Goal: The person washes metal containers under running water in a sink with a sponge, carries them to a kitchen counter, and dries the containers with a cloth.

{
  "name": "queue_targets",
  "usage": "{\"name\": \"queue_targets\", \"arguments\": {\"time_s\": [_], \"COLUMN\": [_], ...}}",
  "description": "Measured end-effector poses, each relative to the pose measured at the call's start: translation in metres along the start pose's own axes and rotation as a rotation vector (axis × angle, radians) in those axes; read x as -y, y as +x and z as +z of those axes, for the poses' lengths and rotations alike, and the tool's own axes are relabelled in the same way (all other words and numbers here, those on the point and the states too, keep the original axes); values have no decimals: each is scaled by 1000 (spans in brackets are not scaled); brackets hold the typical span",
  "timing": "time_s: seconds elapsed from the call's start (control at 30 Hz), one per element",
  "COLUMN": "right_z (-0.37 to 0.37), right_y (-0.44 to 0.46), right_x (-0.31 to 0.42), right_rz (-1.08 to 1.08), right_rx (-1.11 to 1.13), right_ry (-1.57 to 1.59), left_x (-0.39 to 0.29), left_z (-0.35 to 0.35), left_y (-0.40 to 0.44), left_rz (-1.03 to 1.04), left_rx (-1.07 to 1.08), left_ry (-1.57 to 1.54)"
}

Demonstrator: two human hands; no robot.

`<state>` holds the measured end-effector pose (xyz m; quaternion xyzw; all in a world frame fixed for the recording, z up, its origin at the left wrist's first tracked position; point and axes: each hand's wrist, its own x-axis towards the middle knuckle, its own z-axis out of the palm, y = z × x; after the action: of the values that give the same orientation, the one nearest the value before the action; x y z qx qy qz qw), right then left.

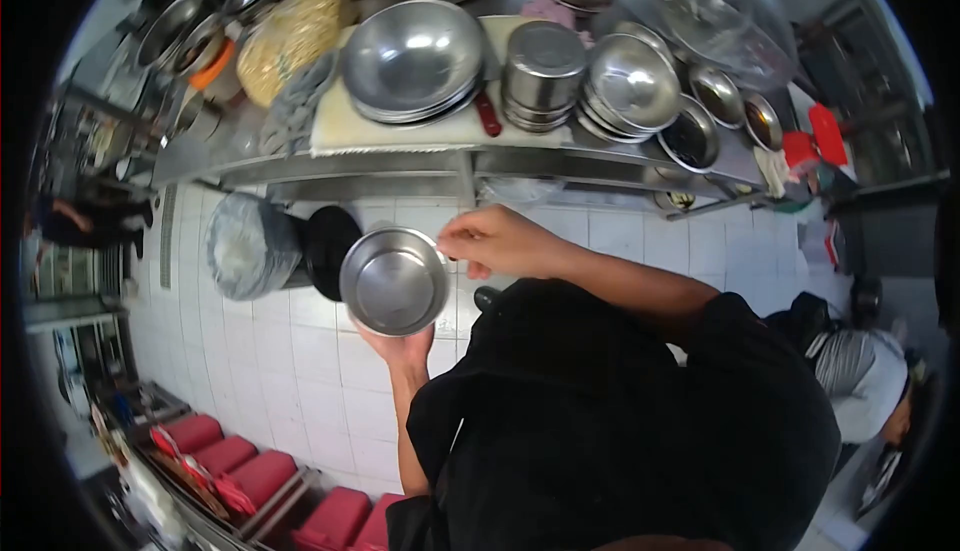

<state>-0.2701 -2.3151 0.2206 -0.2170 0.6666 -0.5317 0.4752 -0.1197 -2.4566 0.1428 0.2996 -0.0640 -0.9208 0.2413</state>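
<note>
A round stainless steel bowl (pixel 397 286) with straight sides is held up over the floor, its open top facing me, with nothing visible inside. My left hand (pixel 404 345) supports it from below, fingers partly hidden behind the bowl. Beside the bowl's right rim is my right hand (pixel 497 242), its fingers closed in a pinch. Its fingertips meet or nearly meet the rim; what they pinch, if anything, is too small to make out.
A steel table (pixel 370 165) holds stacked wide metal bowls (pixel 412 56), smaller bowls (pixel 632 81), an upturned pot (pixel 545 56), a red-handled tool (pixel 487 114) and a yellow-filled bag (pixel 290 39). A lined bin (pixel 245 251) stands on the floor. Red containers (pixel 255 476) sit lower left; other people are at both sides.
</note>
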Motion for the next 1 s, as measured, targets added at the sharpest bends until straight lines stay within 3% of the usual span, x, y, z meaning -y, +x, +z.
{"name": "queue_targets", "arguments": {"time_s": [0.2, 0.27, 0.3, 0.43, 0.47, 0.57, 0.6, 0.7, 0.77, 0.83, 0.9, 1.0], "right_z": [-56, -72, -83, -131, -143, -172, -181, -209, -246, -293, -332, -354], "right_y": [-74, -90, -100, -134, -141, -161, -167, -183, -193, -202, -196, -186], "right_x": [-38, -47, -48, -57, -62, -80, -86, -108, -123, -134, -158, -156], "right_rz": [29, -34, -15, -22, -30, -47, -54, -110, 28, 70, -106, 154], "right_rx": [-374, -565, -586, -634, -628, -608, -600, -503, -549, -905, -1251, -1107], "right_ry": [97, -62, -66, -180, -243, -339, -355, -126, -69, -256, -399, 151], "left_x": [84, 109, 123, 151, 163, 194, 206, 236, 251, 266, 277, 287], "left_z": [38, 54, 64, 80, 86, 101, 101, 97, 95, 94, 93, 87], "left_y": [8, 4, 0, -16, -24, -46, -50, -56, -61, -66, -72, -71], "left_rz": [-414, -391, -373, 236, 320, 21, 20, 16, 21, 55, 58, 82], "left_rx": [351, 341, 331, 283, 286, 297, 284, 233, 212, 180, 137, 106], "left_ry": [186, 389, 489, 1275, 1244, 1340, 1342, 1361, 1327, 1325, 1332, 1332]}}
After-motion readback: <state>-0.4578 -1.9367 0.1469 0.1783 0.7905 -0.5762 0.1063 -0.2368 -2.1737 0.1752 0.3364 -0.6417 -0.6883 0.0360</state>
